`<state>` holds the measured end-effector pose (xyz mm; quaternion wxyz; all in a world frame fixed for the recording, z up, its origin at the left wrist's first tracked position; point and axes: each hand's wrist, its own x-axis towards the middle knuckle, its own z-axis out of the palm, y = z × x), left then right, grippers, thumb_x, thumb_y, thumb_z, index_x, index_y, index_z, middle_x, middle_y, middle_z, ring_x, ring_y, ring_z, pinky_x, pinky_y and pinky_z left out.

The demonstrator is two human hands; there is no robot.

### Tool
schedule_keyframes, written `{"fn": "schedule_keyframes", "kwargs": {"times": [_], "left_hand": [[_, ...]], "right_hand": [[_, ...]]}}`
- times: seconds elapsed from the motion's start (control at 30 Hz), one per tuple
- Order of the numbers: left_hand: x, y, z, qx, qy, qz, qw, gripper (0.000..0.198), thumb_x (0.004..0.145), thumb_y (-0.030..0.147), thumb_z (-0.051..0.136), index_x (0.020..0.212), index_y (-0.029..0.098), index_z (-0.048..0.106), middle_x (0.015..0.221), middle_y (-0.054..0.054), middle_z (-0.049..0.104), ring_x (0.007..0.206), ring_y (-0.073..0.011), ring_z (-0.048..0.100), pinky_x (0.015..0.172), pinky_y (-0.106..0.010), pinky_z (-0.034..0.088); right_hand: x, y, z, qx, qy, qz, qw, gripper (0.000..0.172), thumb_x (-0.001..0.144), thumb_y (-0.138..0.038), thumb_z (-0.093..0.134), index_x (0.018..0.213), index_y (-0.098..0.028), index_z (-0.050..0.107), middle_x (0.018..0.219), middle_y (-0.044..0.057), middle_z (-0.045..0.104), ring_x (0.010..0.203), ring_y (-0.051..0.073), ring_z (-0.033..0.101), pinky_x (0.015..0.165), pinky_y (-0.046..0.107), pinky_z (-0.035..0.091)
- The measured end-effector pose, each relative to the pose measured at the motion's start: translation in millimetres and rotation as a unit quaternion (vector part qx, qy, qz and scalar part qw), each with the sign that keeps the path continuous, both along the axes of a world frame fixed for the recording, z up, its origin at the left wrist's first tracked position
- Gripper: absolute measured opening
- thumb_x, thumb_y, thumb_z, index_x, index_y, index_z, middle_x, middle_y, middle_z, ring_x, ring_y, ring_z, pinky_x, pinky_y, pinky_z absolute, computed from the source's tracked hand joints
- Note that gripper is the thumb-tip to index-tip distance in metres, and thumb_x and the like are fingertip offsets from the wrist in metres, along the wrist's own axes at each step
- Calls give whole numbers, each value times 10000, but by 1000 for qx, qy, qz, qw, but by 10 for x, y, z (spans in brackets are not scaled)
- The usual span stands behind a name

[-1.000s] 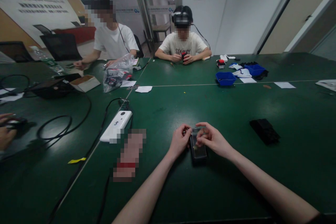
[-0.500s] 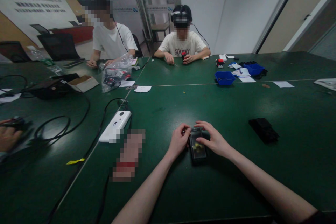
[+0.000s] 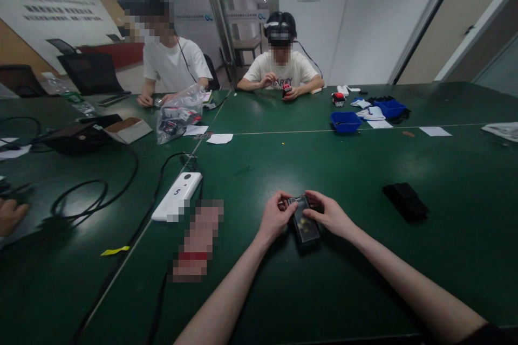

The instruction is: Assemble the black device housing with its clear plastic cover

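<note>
A small dark rectangular case with a clear-looking top lies in front of me, and yellowish shapes show through it. My left hand is closed on its upper left edge, the thumb resting on the top. From the other side my right hand grips the upper right edge, thumb on the top face. The fingers under and behind the case are partly hidden. To the right, apart from both hands, lies a folded black fabric item.
Left of my hands lie a white power bank, a blurred-out pinkish item and black cables. Farther off are a blue bin and a clear plastic bag. Two co-workers sit across the green table; another person's hand is at far left.
My right-hand fingers have come in from above the case to its upper right edge. The case has turned slightly, its far end shifting left. My left thumb now lies on its top.
</note>
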<state>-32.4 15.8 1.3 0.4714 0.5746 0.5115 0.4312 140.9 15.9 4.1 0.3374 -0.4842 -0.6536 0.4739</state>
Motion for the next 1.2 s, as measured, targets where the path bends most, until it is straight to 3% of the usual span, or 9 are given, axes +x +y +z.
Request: {"fn": "schedule_keyframes", "kwargs": {"times": [0.13, 0.23, 0.43, 0.6, 0.67, 0.77, 0.93, 1.07, 1.2], "left_hand": [[12, 2, -19, -3, -30, 36, 999, 233, 688, 328, 631, 795, 143, 538, 608, 38, 477, 500, -76, 462, 456, -175, 379], [8, -1, 3, -2, -58, 63, 996, 234, 687, 321, 633, 802, 145, 529, 646, 35, 481, 517, -70, 469, 471, -169, 393], [-5, 2, 34, 8, -102, 74, 992, 248, 709, 331, 622, 849, 158, 514, 740, 16, 500, 615, -87, 528, 546, -186, 461], [35, 8, 19, -24, -140, 48, 989, 345, 733, 372, 587, 994, 182, 465, 812, 2, 479, 658, -103, 555, 548, -231, 519], [43, 7, 14, -34, -145, 55, 987, 366, 737, 387, 572, 1017, 186, 448, 842, -4, 464, 671, -102, 556, 531, -231, 524], [41, 2, 13, -38, -133, 49, 989, 339, 744, 382, 560, 994, 176, 459, 850, -10, 464, 654, -91, 547, 491, -203, 511], [33, -4, 26, -37, -116, 27, 992, 297, 741, 364, 558, 950, 165, 486, 822, -5, 473, 638, -92, 541, 449, -186, 490], [21, 1, 16, -39, -102, 17, 994, 282, 752, 372, 547, 929, 158, 499, 755, 7, 497, 585, -88, 536, 446, -192, 472], [11, 9, -4, -41, -93, 6, 995, 273, 767, 379, 537, 914, 151, 502, 661, 30, 499, 500, -75, 515, 445, -197, 456]], "right_hand": [[-14, -15, -10, 10, -9, 17, 1000, 403, 797, -383, 546, 1148, -186, 573, 1070, 97, 658, 967, 233, 616, 867, 414, 471], [-24, -55, 27, 53, -13, 34, 998, 423, 798, -392, 546, 1179, -208, 560, 1147, 88, 624, 1048, 243, 573, 921, 429, 431], [-34, -94, 32, 65, 21, 81, 994, 605, 820, -344, 523, 1377, -247, 310, 1384, 65, 421, 1262, 214, 387, 1051, 418, 285], [121, 48, 59, 153, -70, 10, 986, 542, 838, -290, 452, 1366, -274, 330, 1313, 71, 458, 1201, 221, 433, 1012, 415, 331], [294, 155, 78, 212, -168, -67, 960, 529, 834, -261, 424, 1357, -279, 344, 1303, 83, 436, 1178, 237, 433, 984, 427, 355], [625, 308, 92, 284, -335, -165, 883, 511, 815, -223, 412, 1326, -231, 394, 1289, 126, 429, 1117, 285, 441, 929, 459, 380], [1038, 465, 43, 288, -517, -213, 778, 404, 780, -147, 405, 1170, -130, 509, 1233, 187, 472, 977, 313, 476, 782, 450, 416], [1124, 528, -12, 295, -569, -224, 734, 374, 771, -100, 382, 1106, -141, 543, 1207, 192, 488, 949, 307, 477, 740, 439, 421], [1136, 544, -43, 294, -587, -227, 720, 374, 792, -79, 343, 1095, -119, 559, 1247, 213, 463, 996, 317, 469, 761, 447, 423]]}}
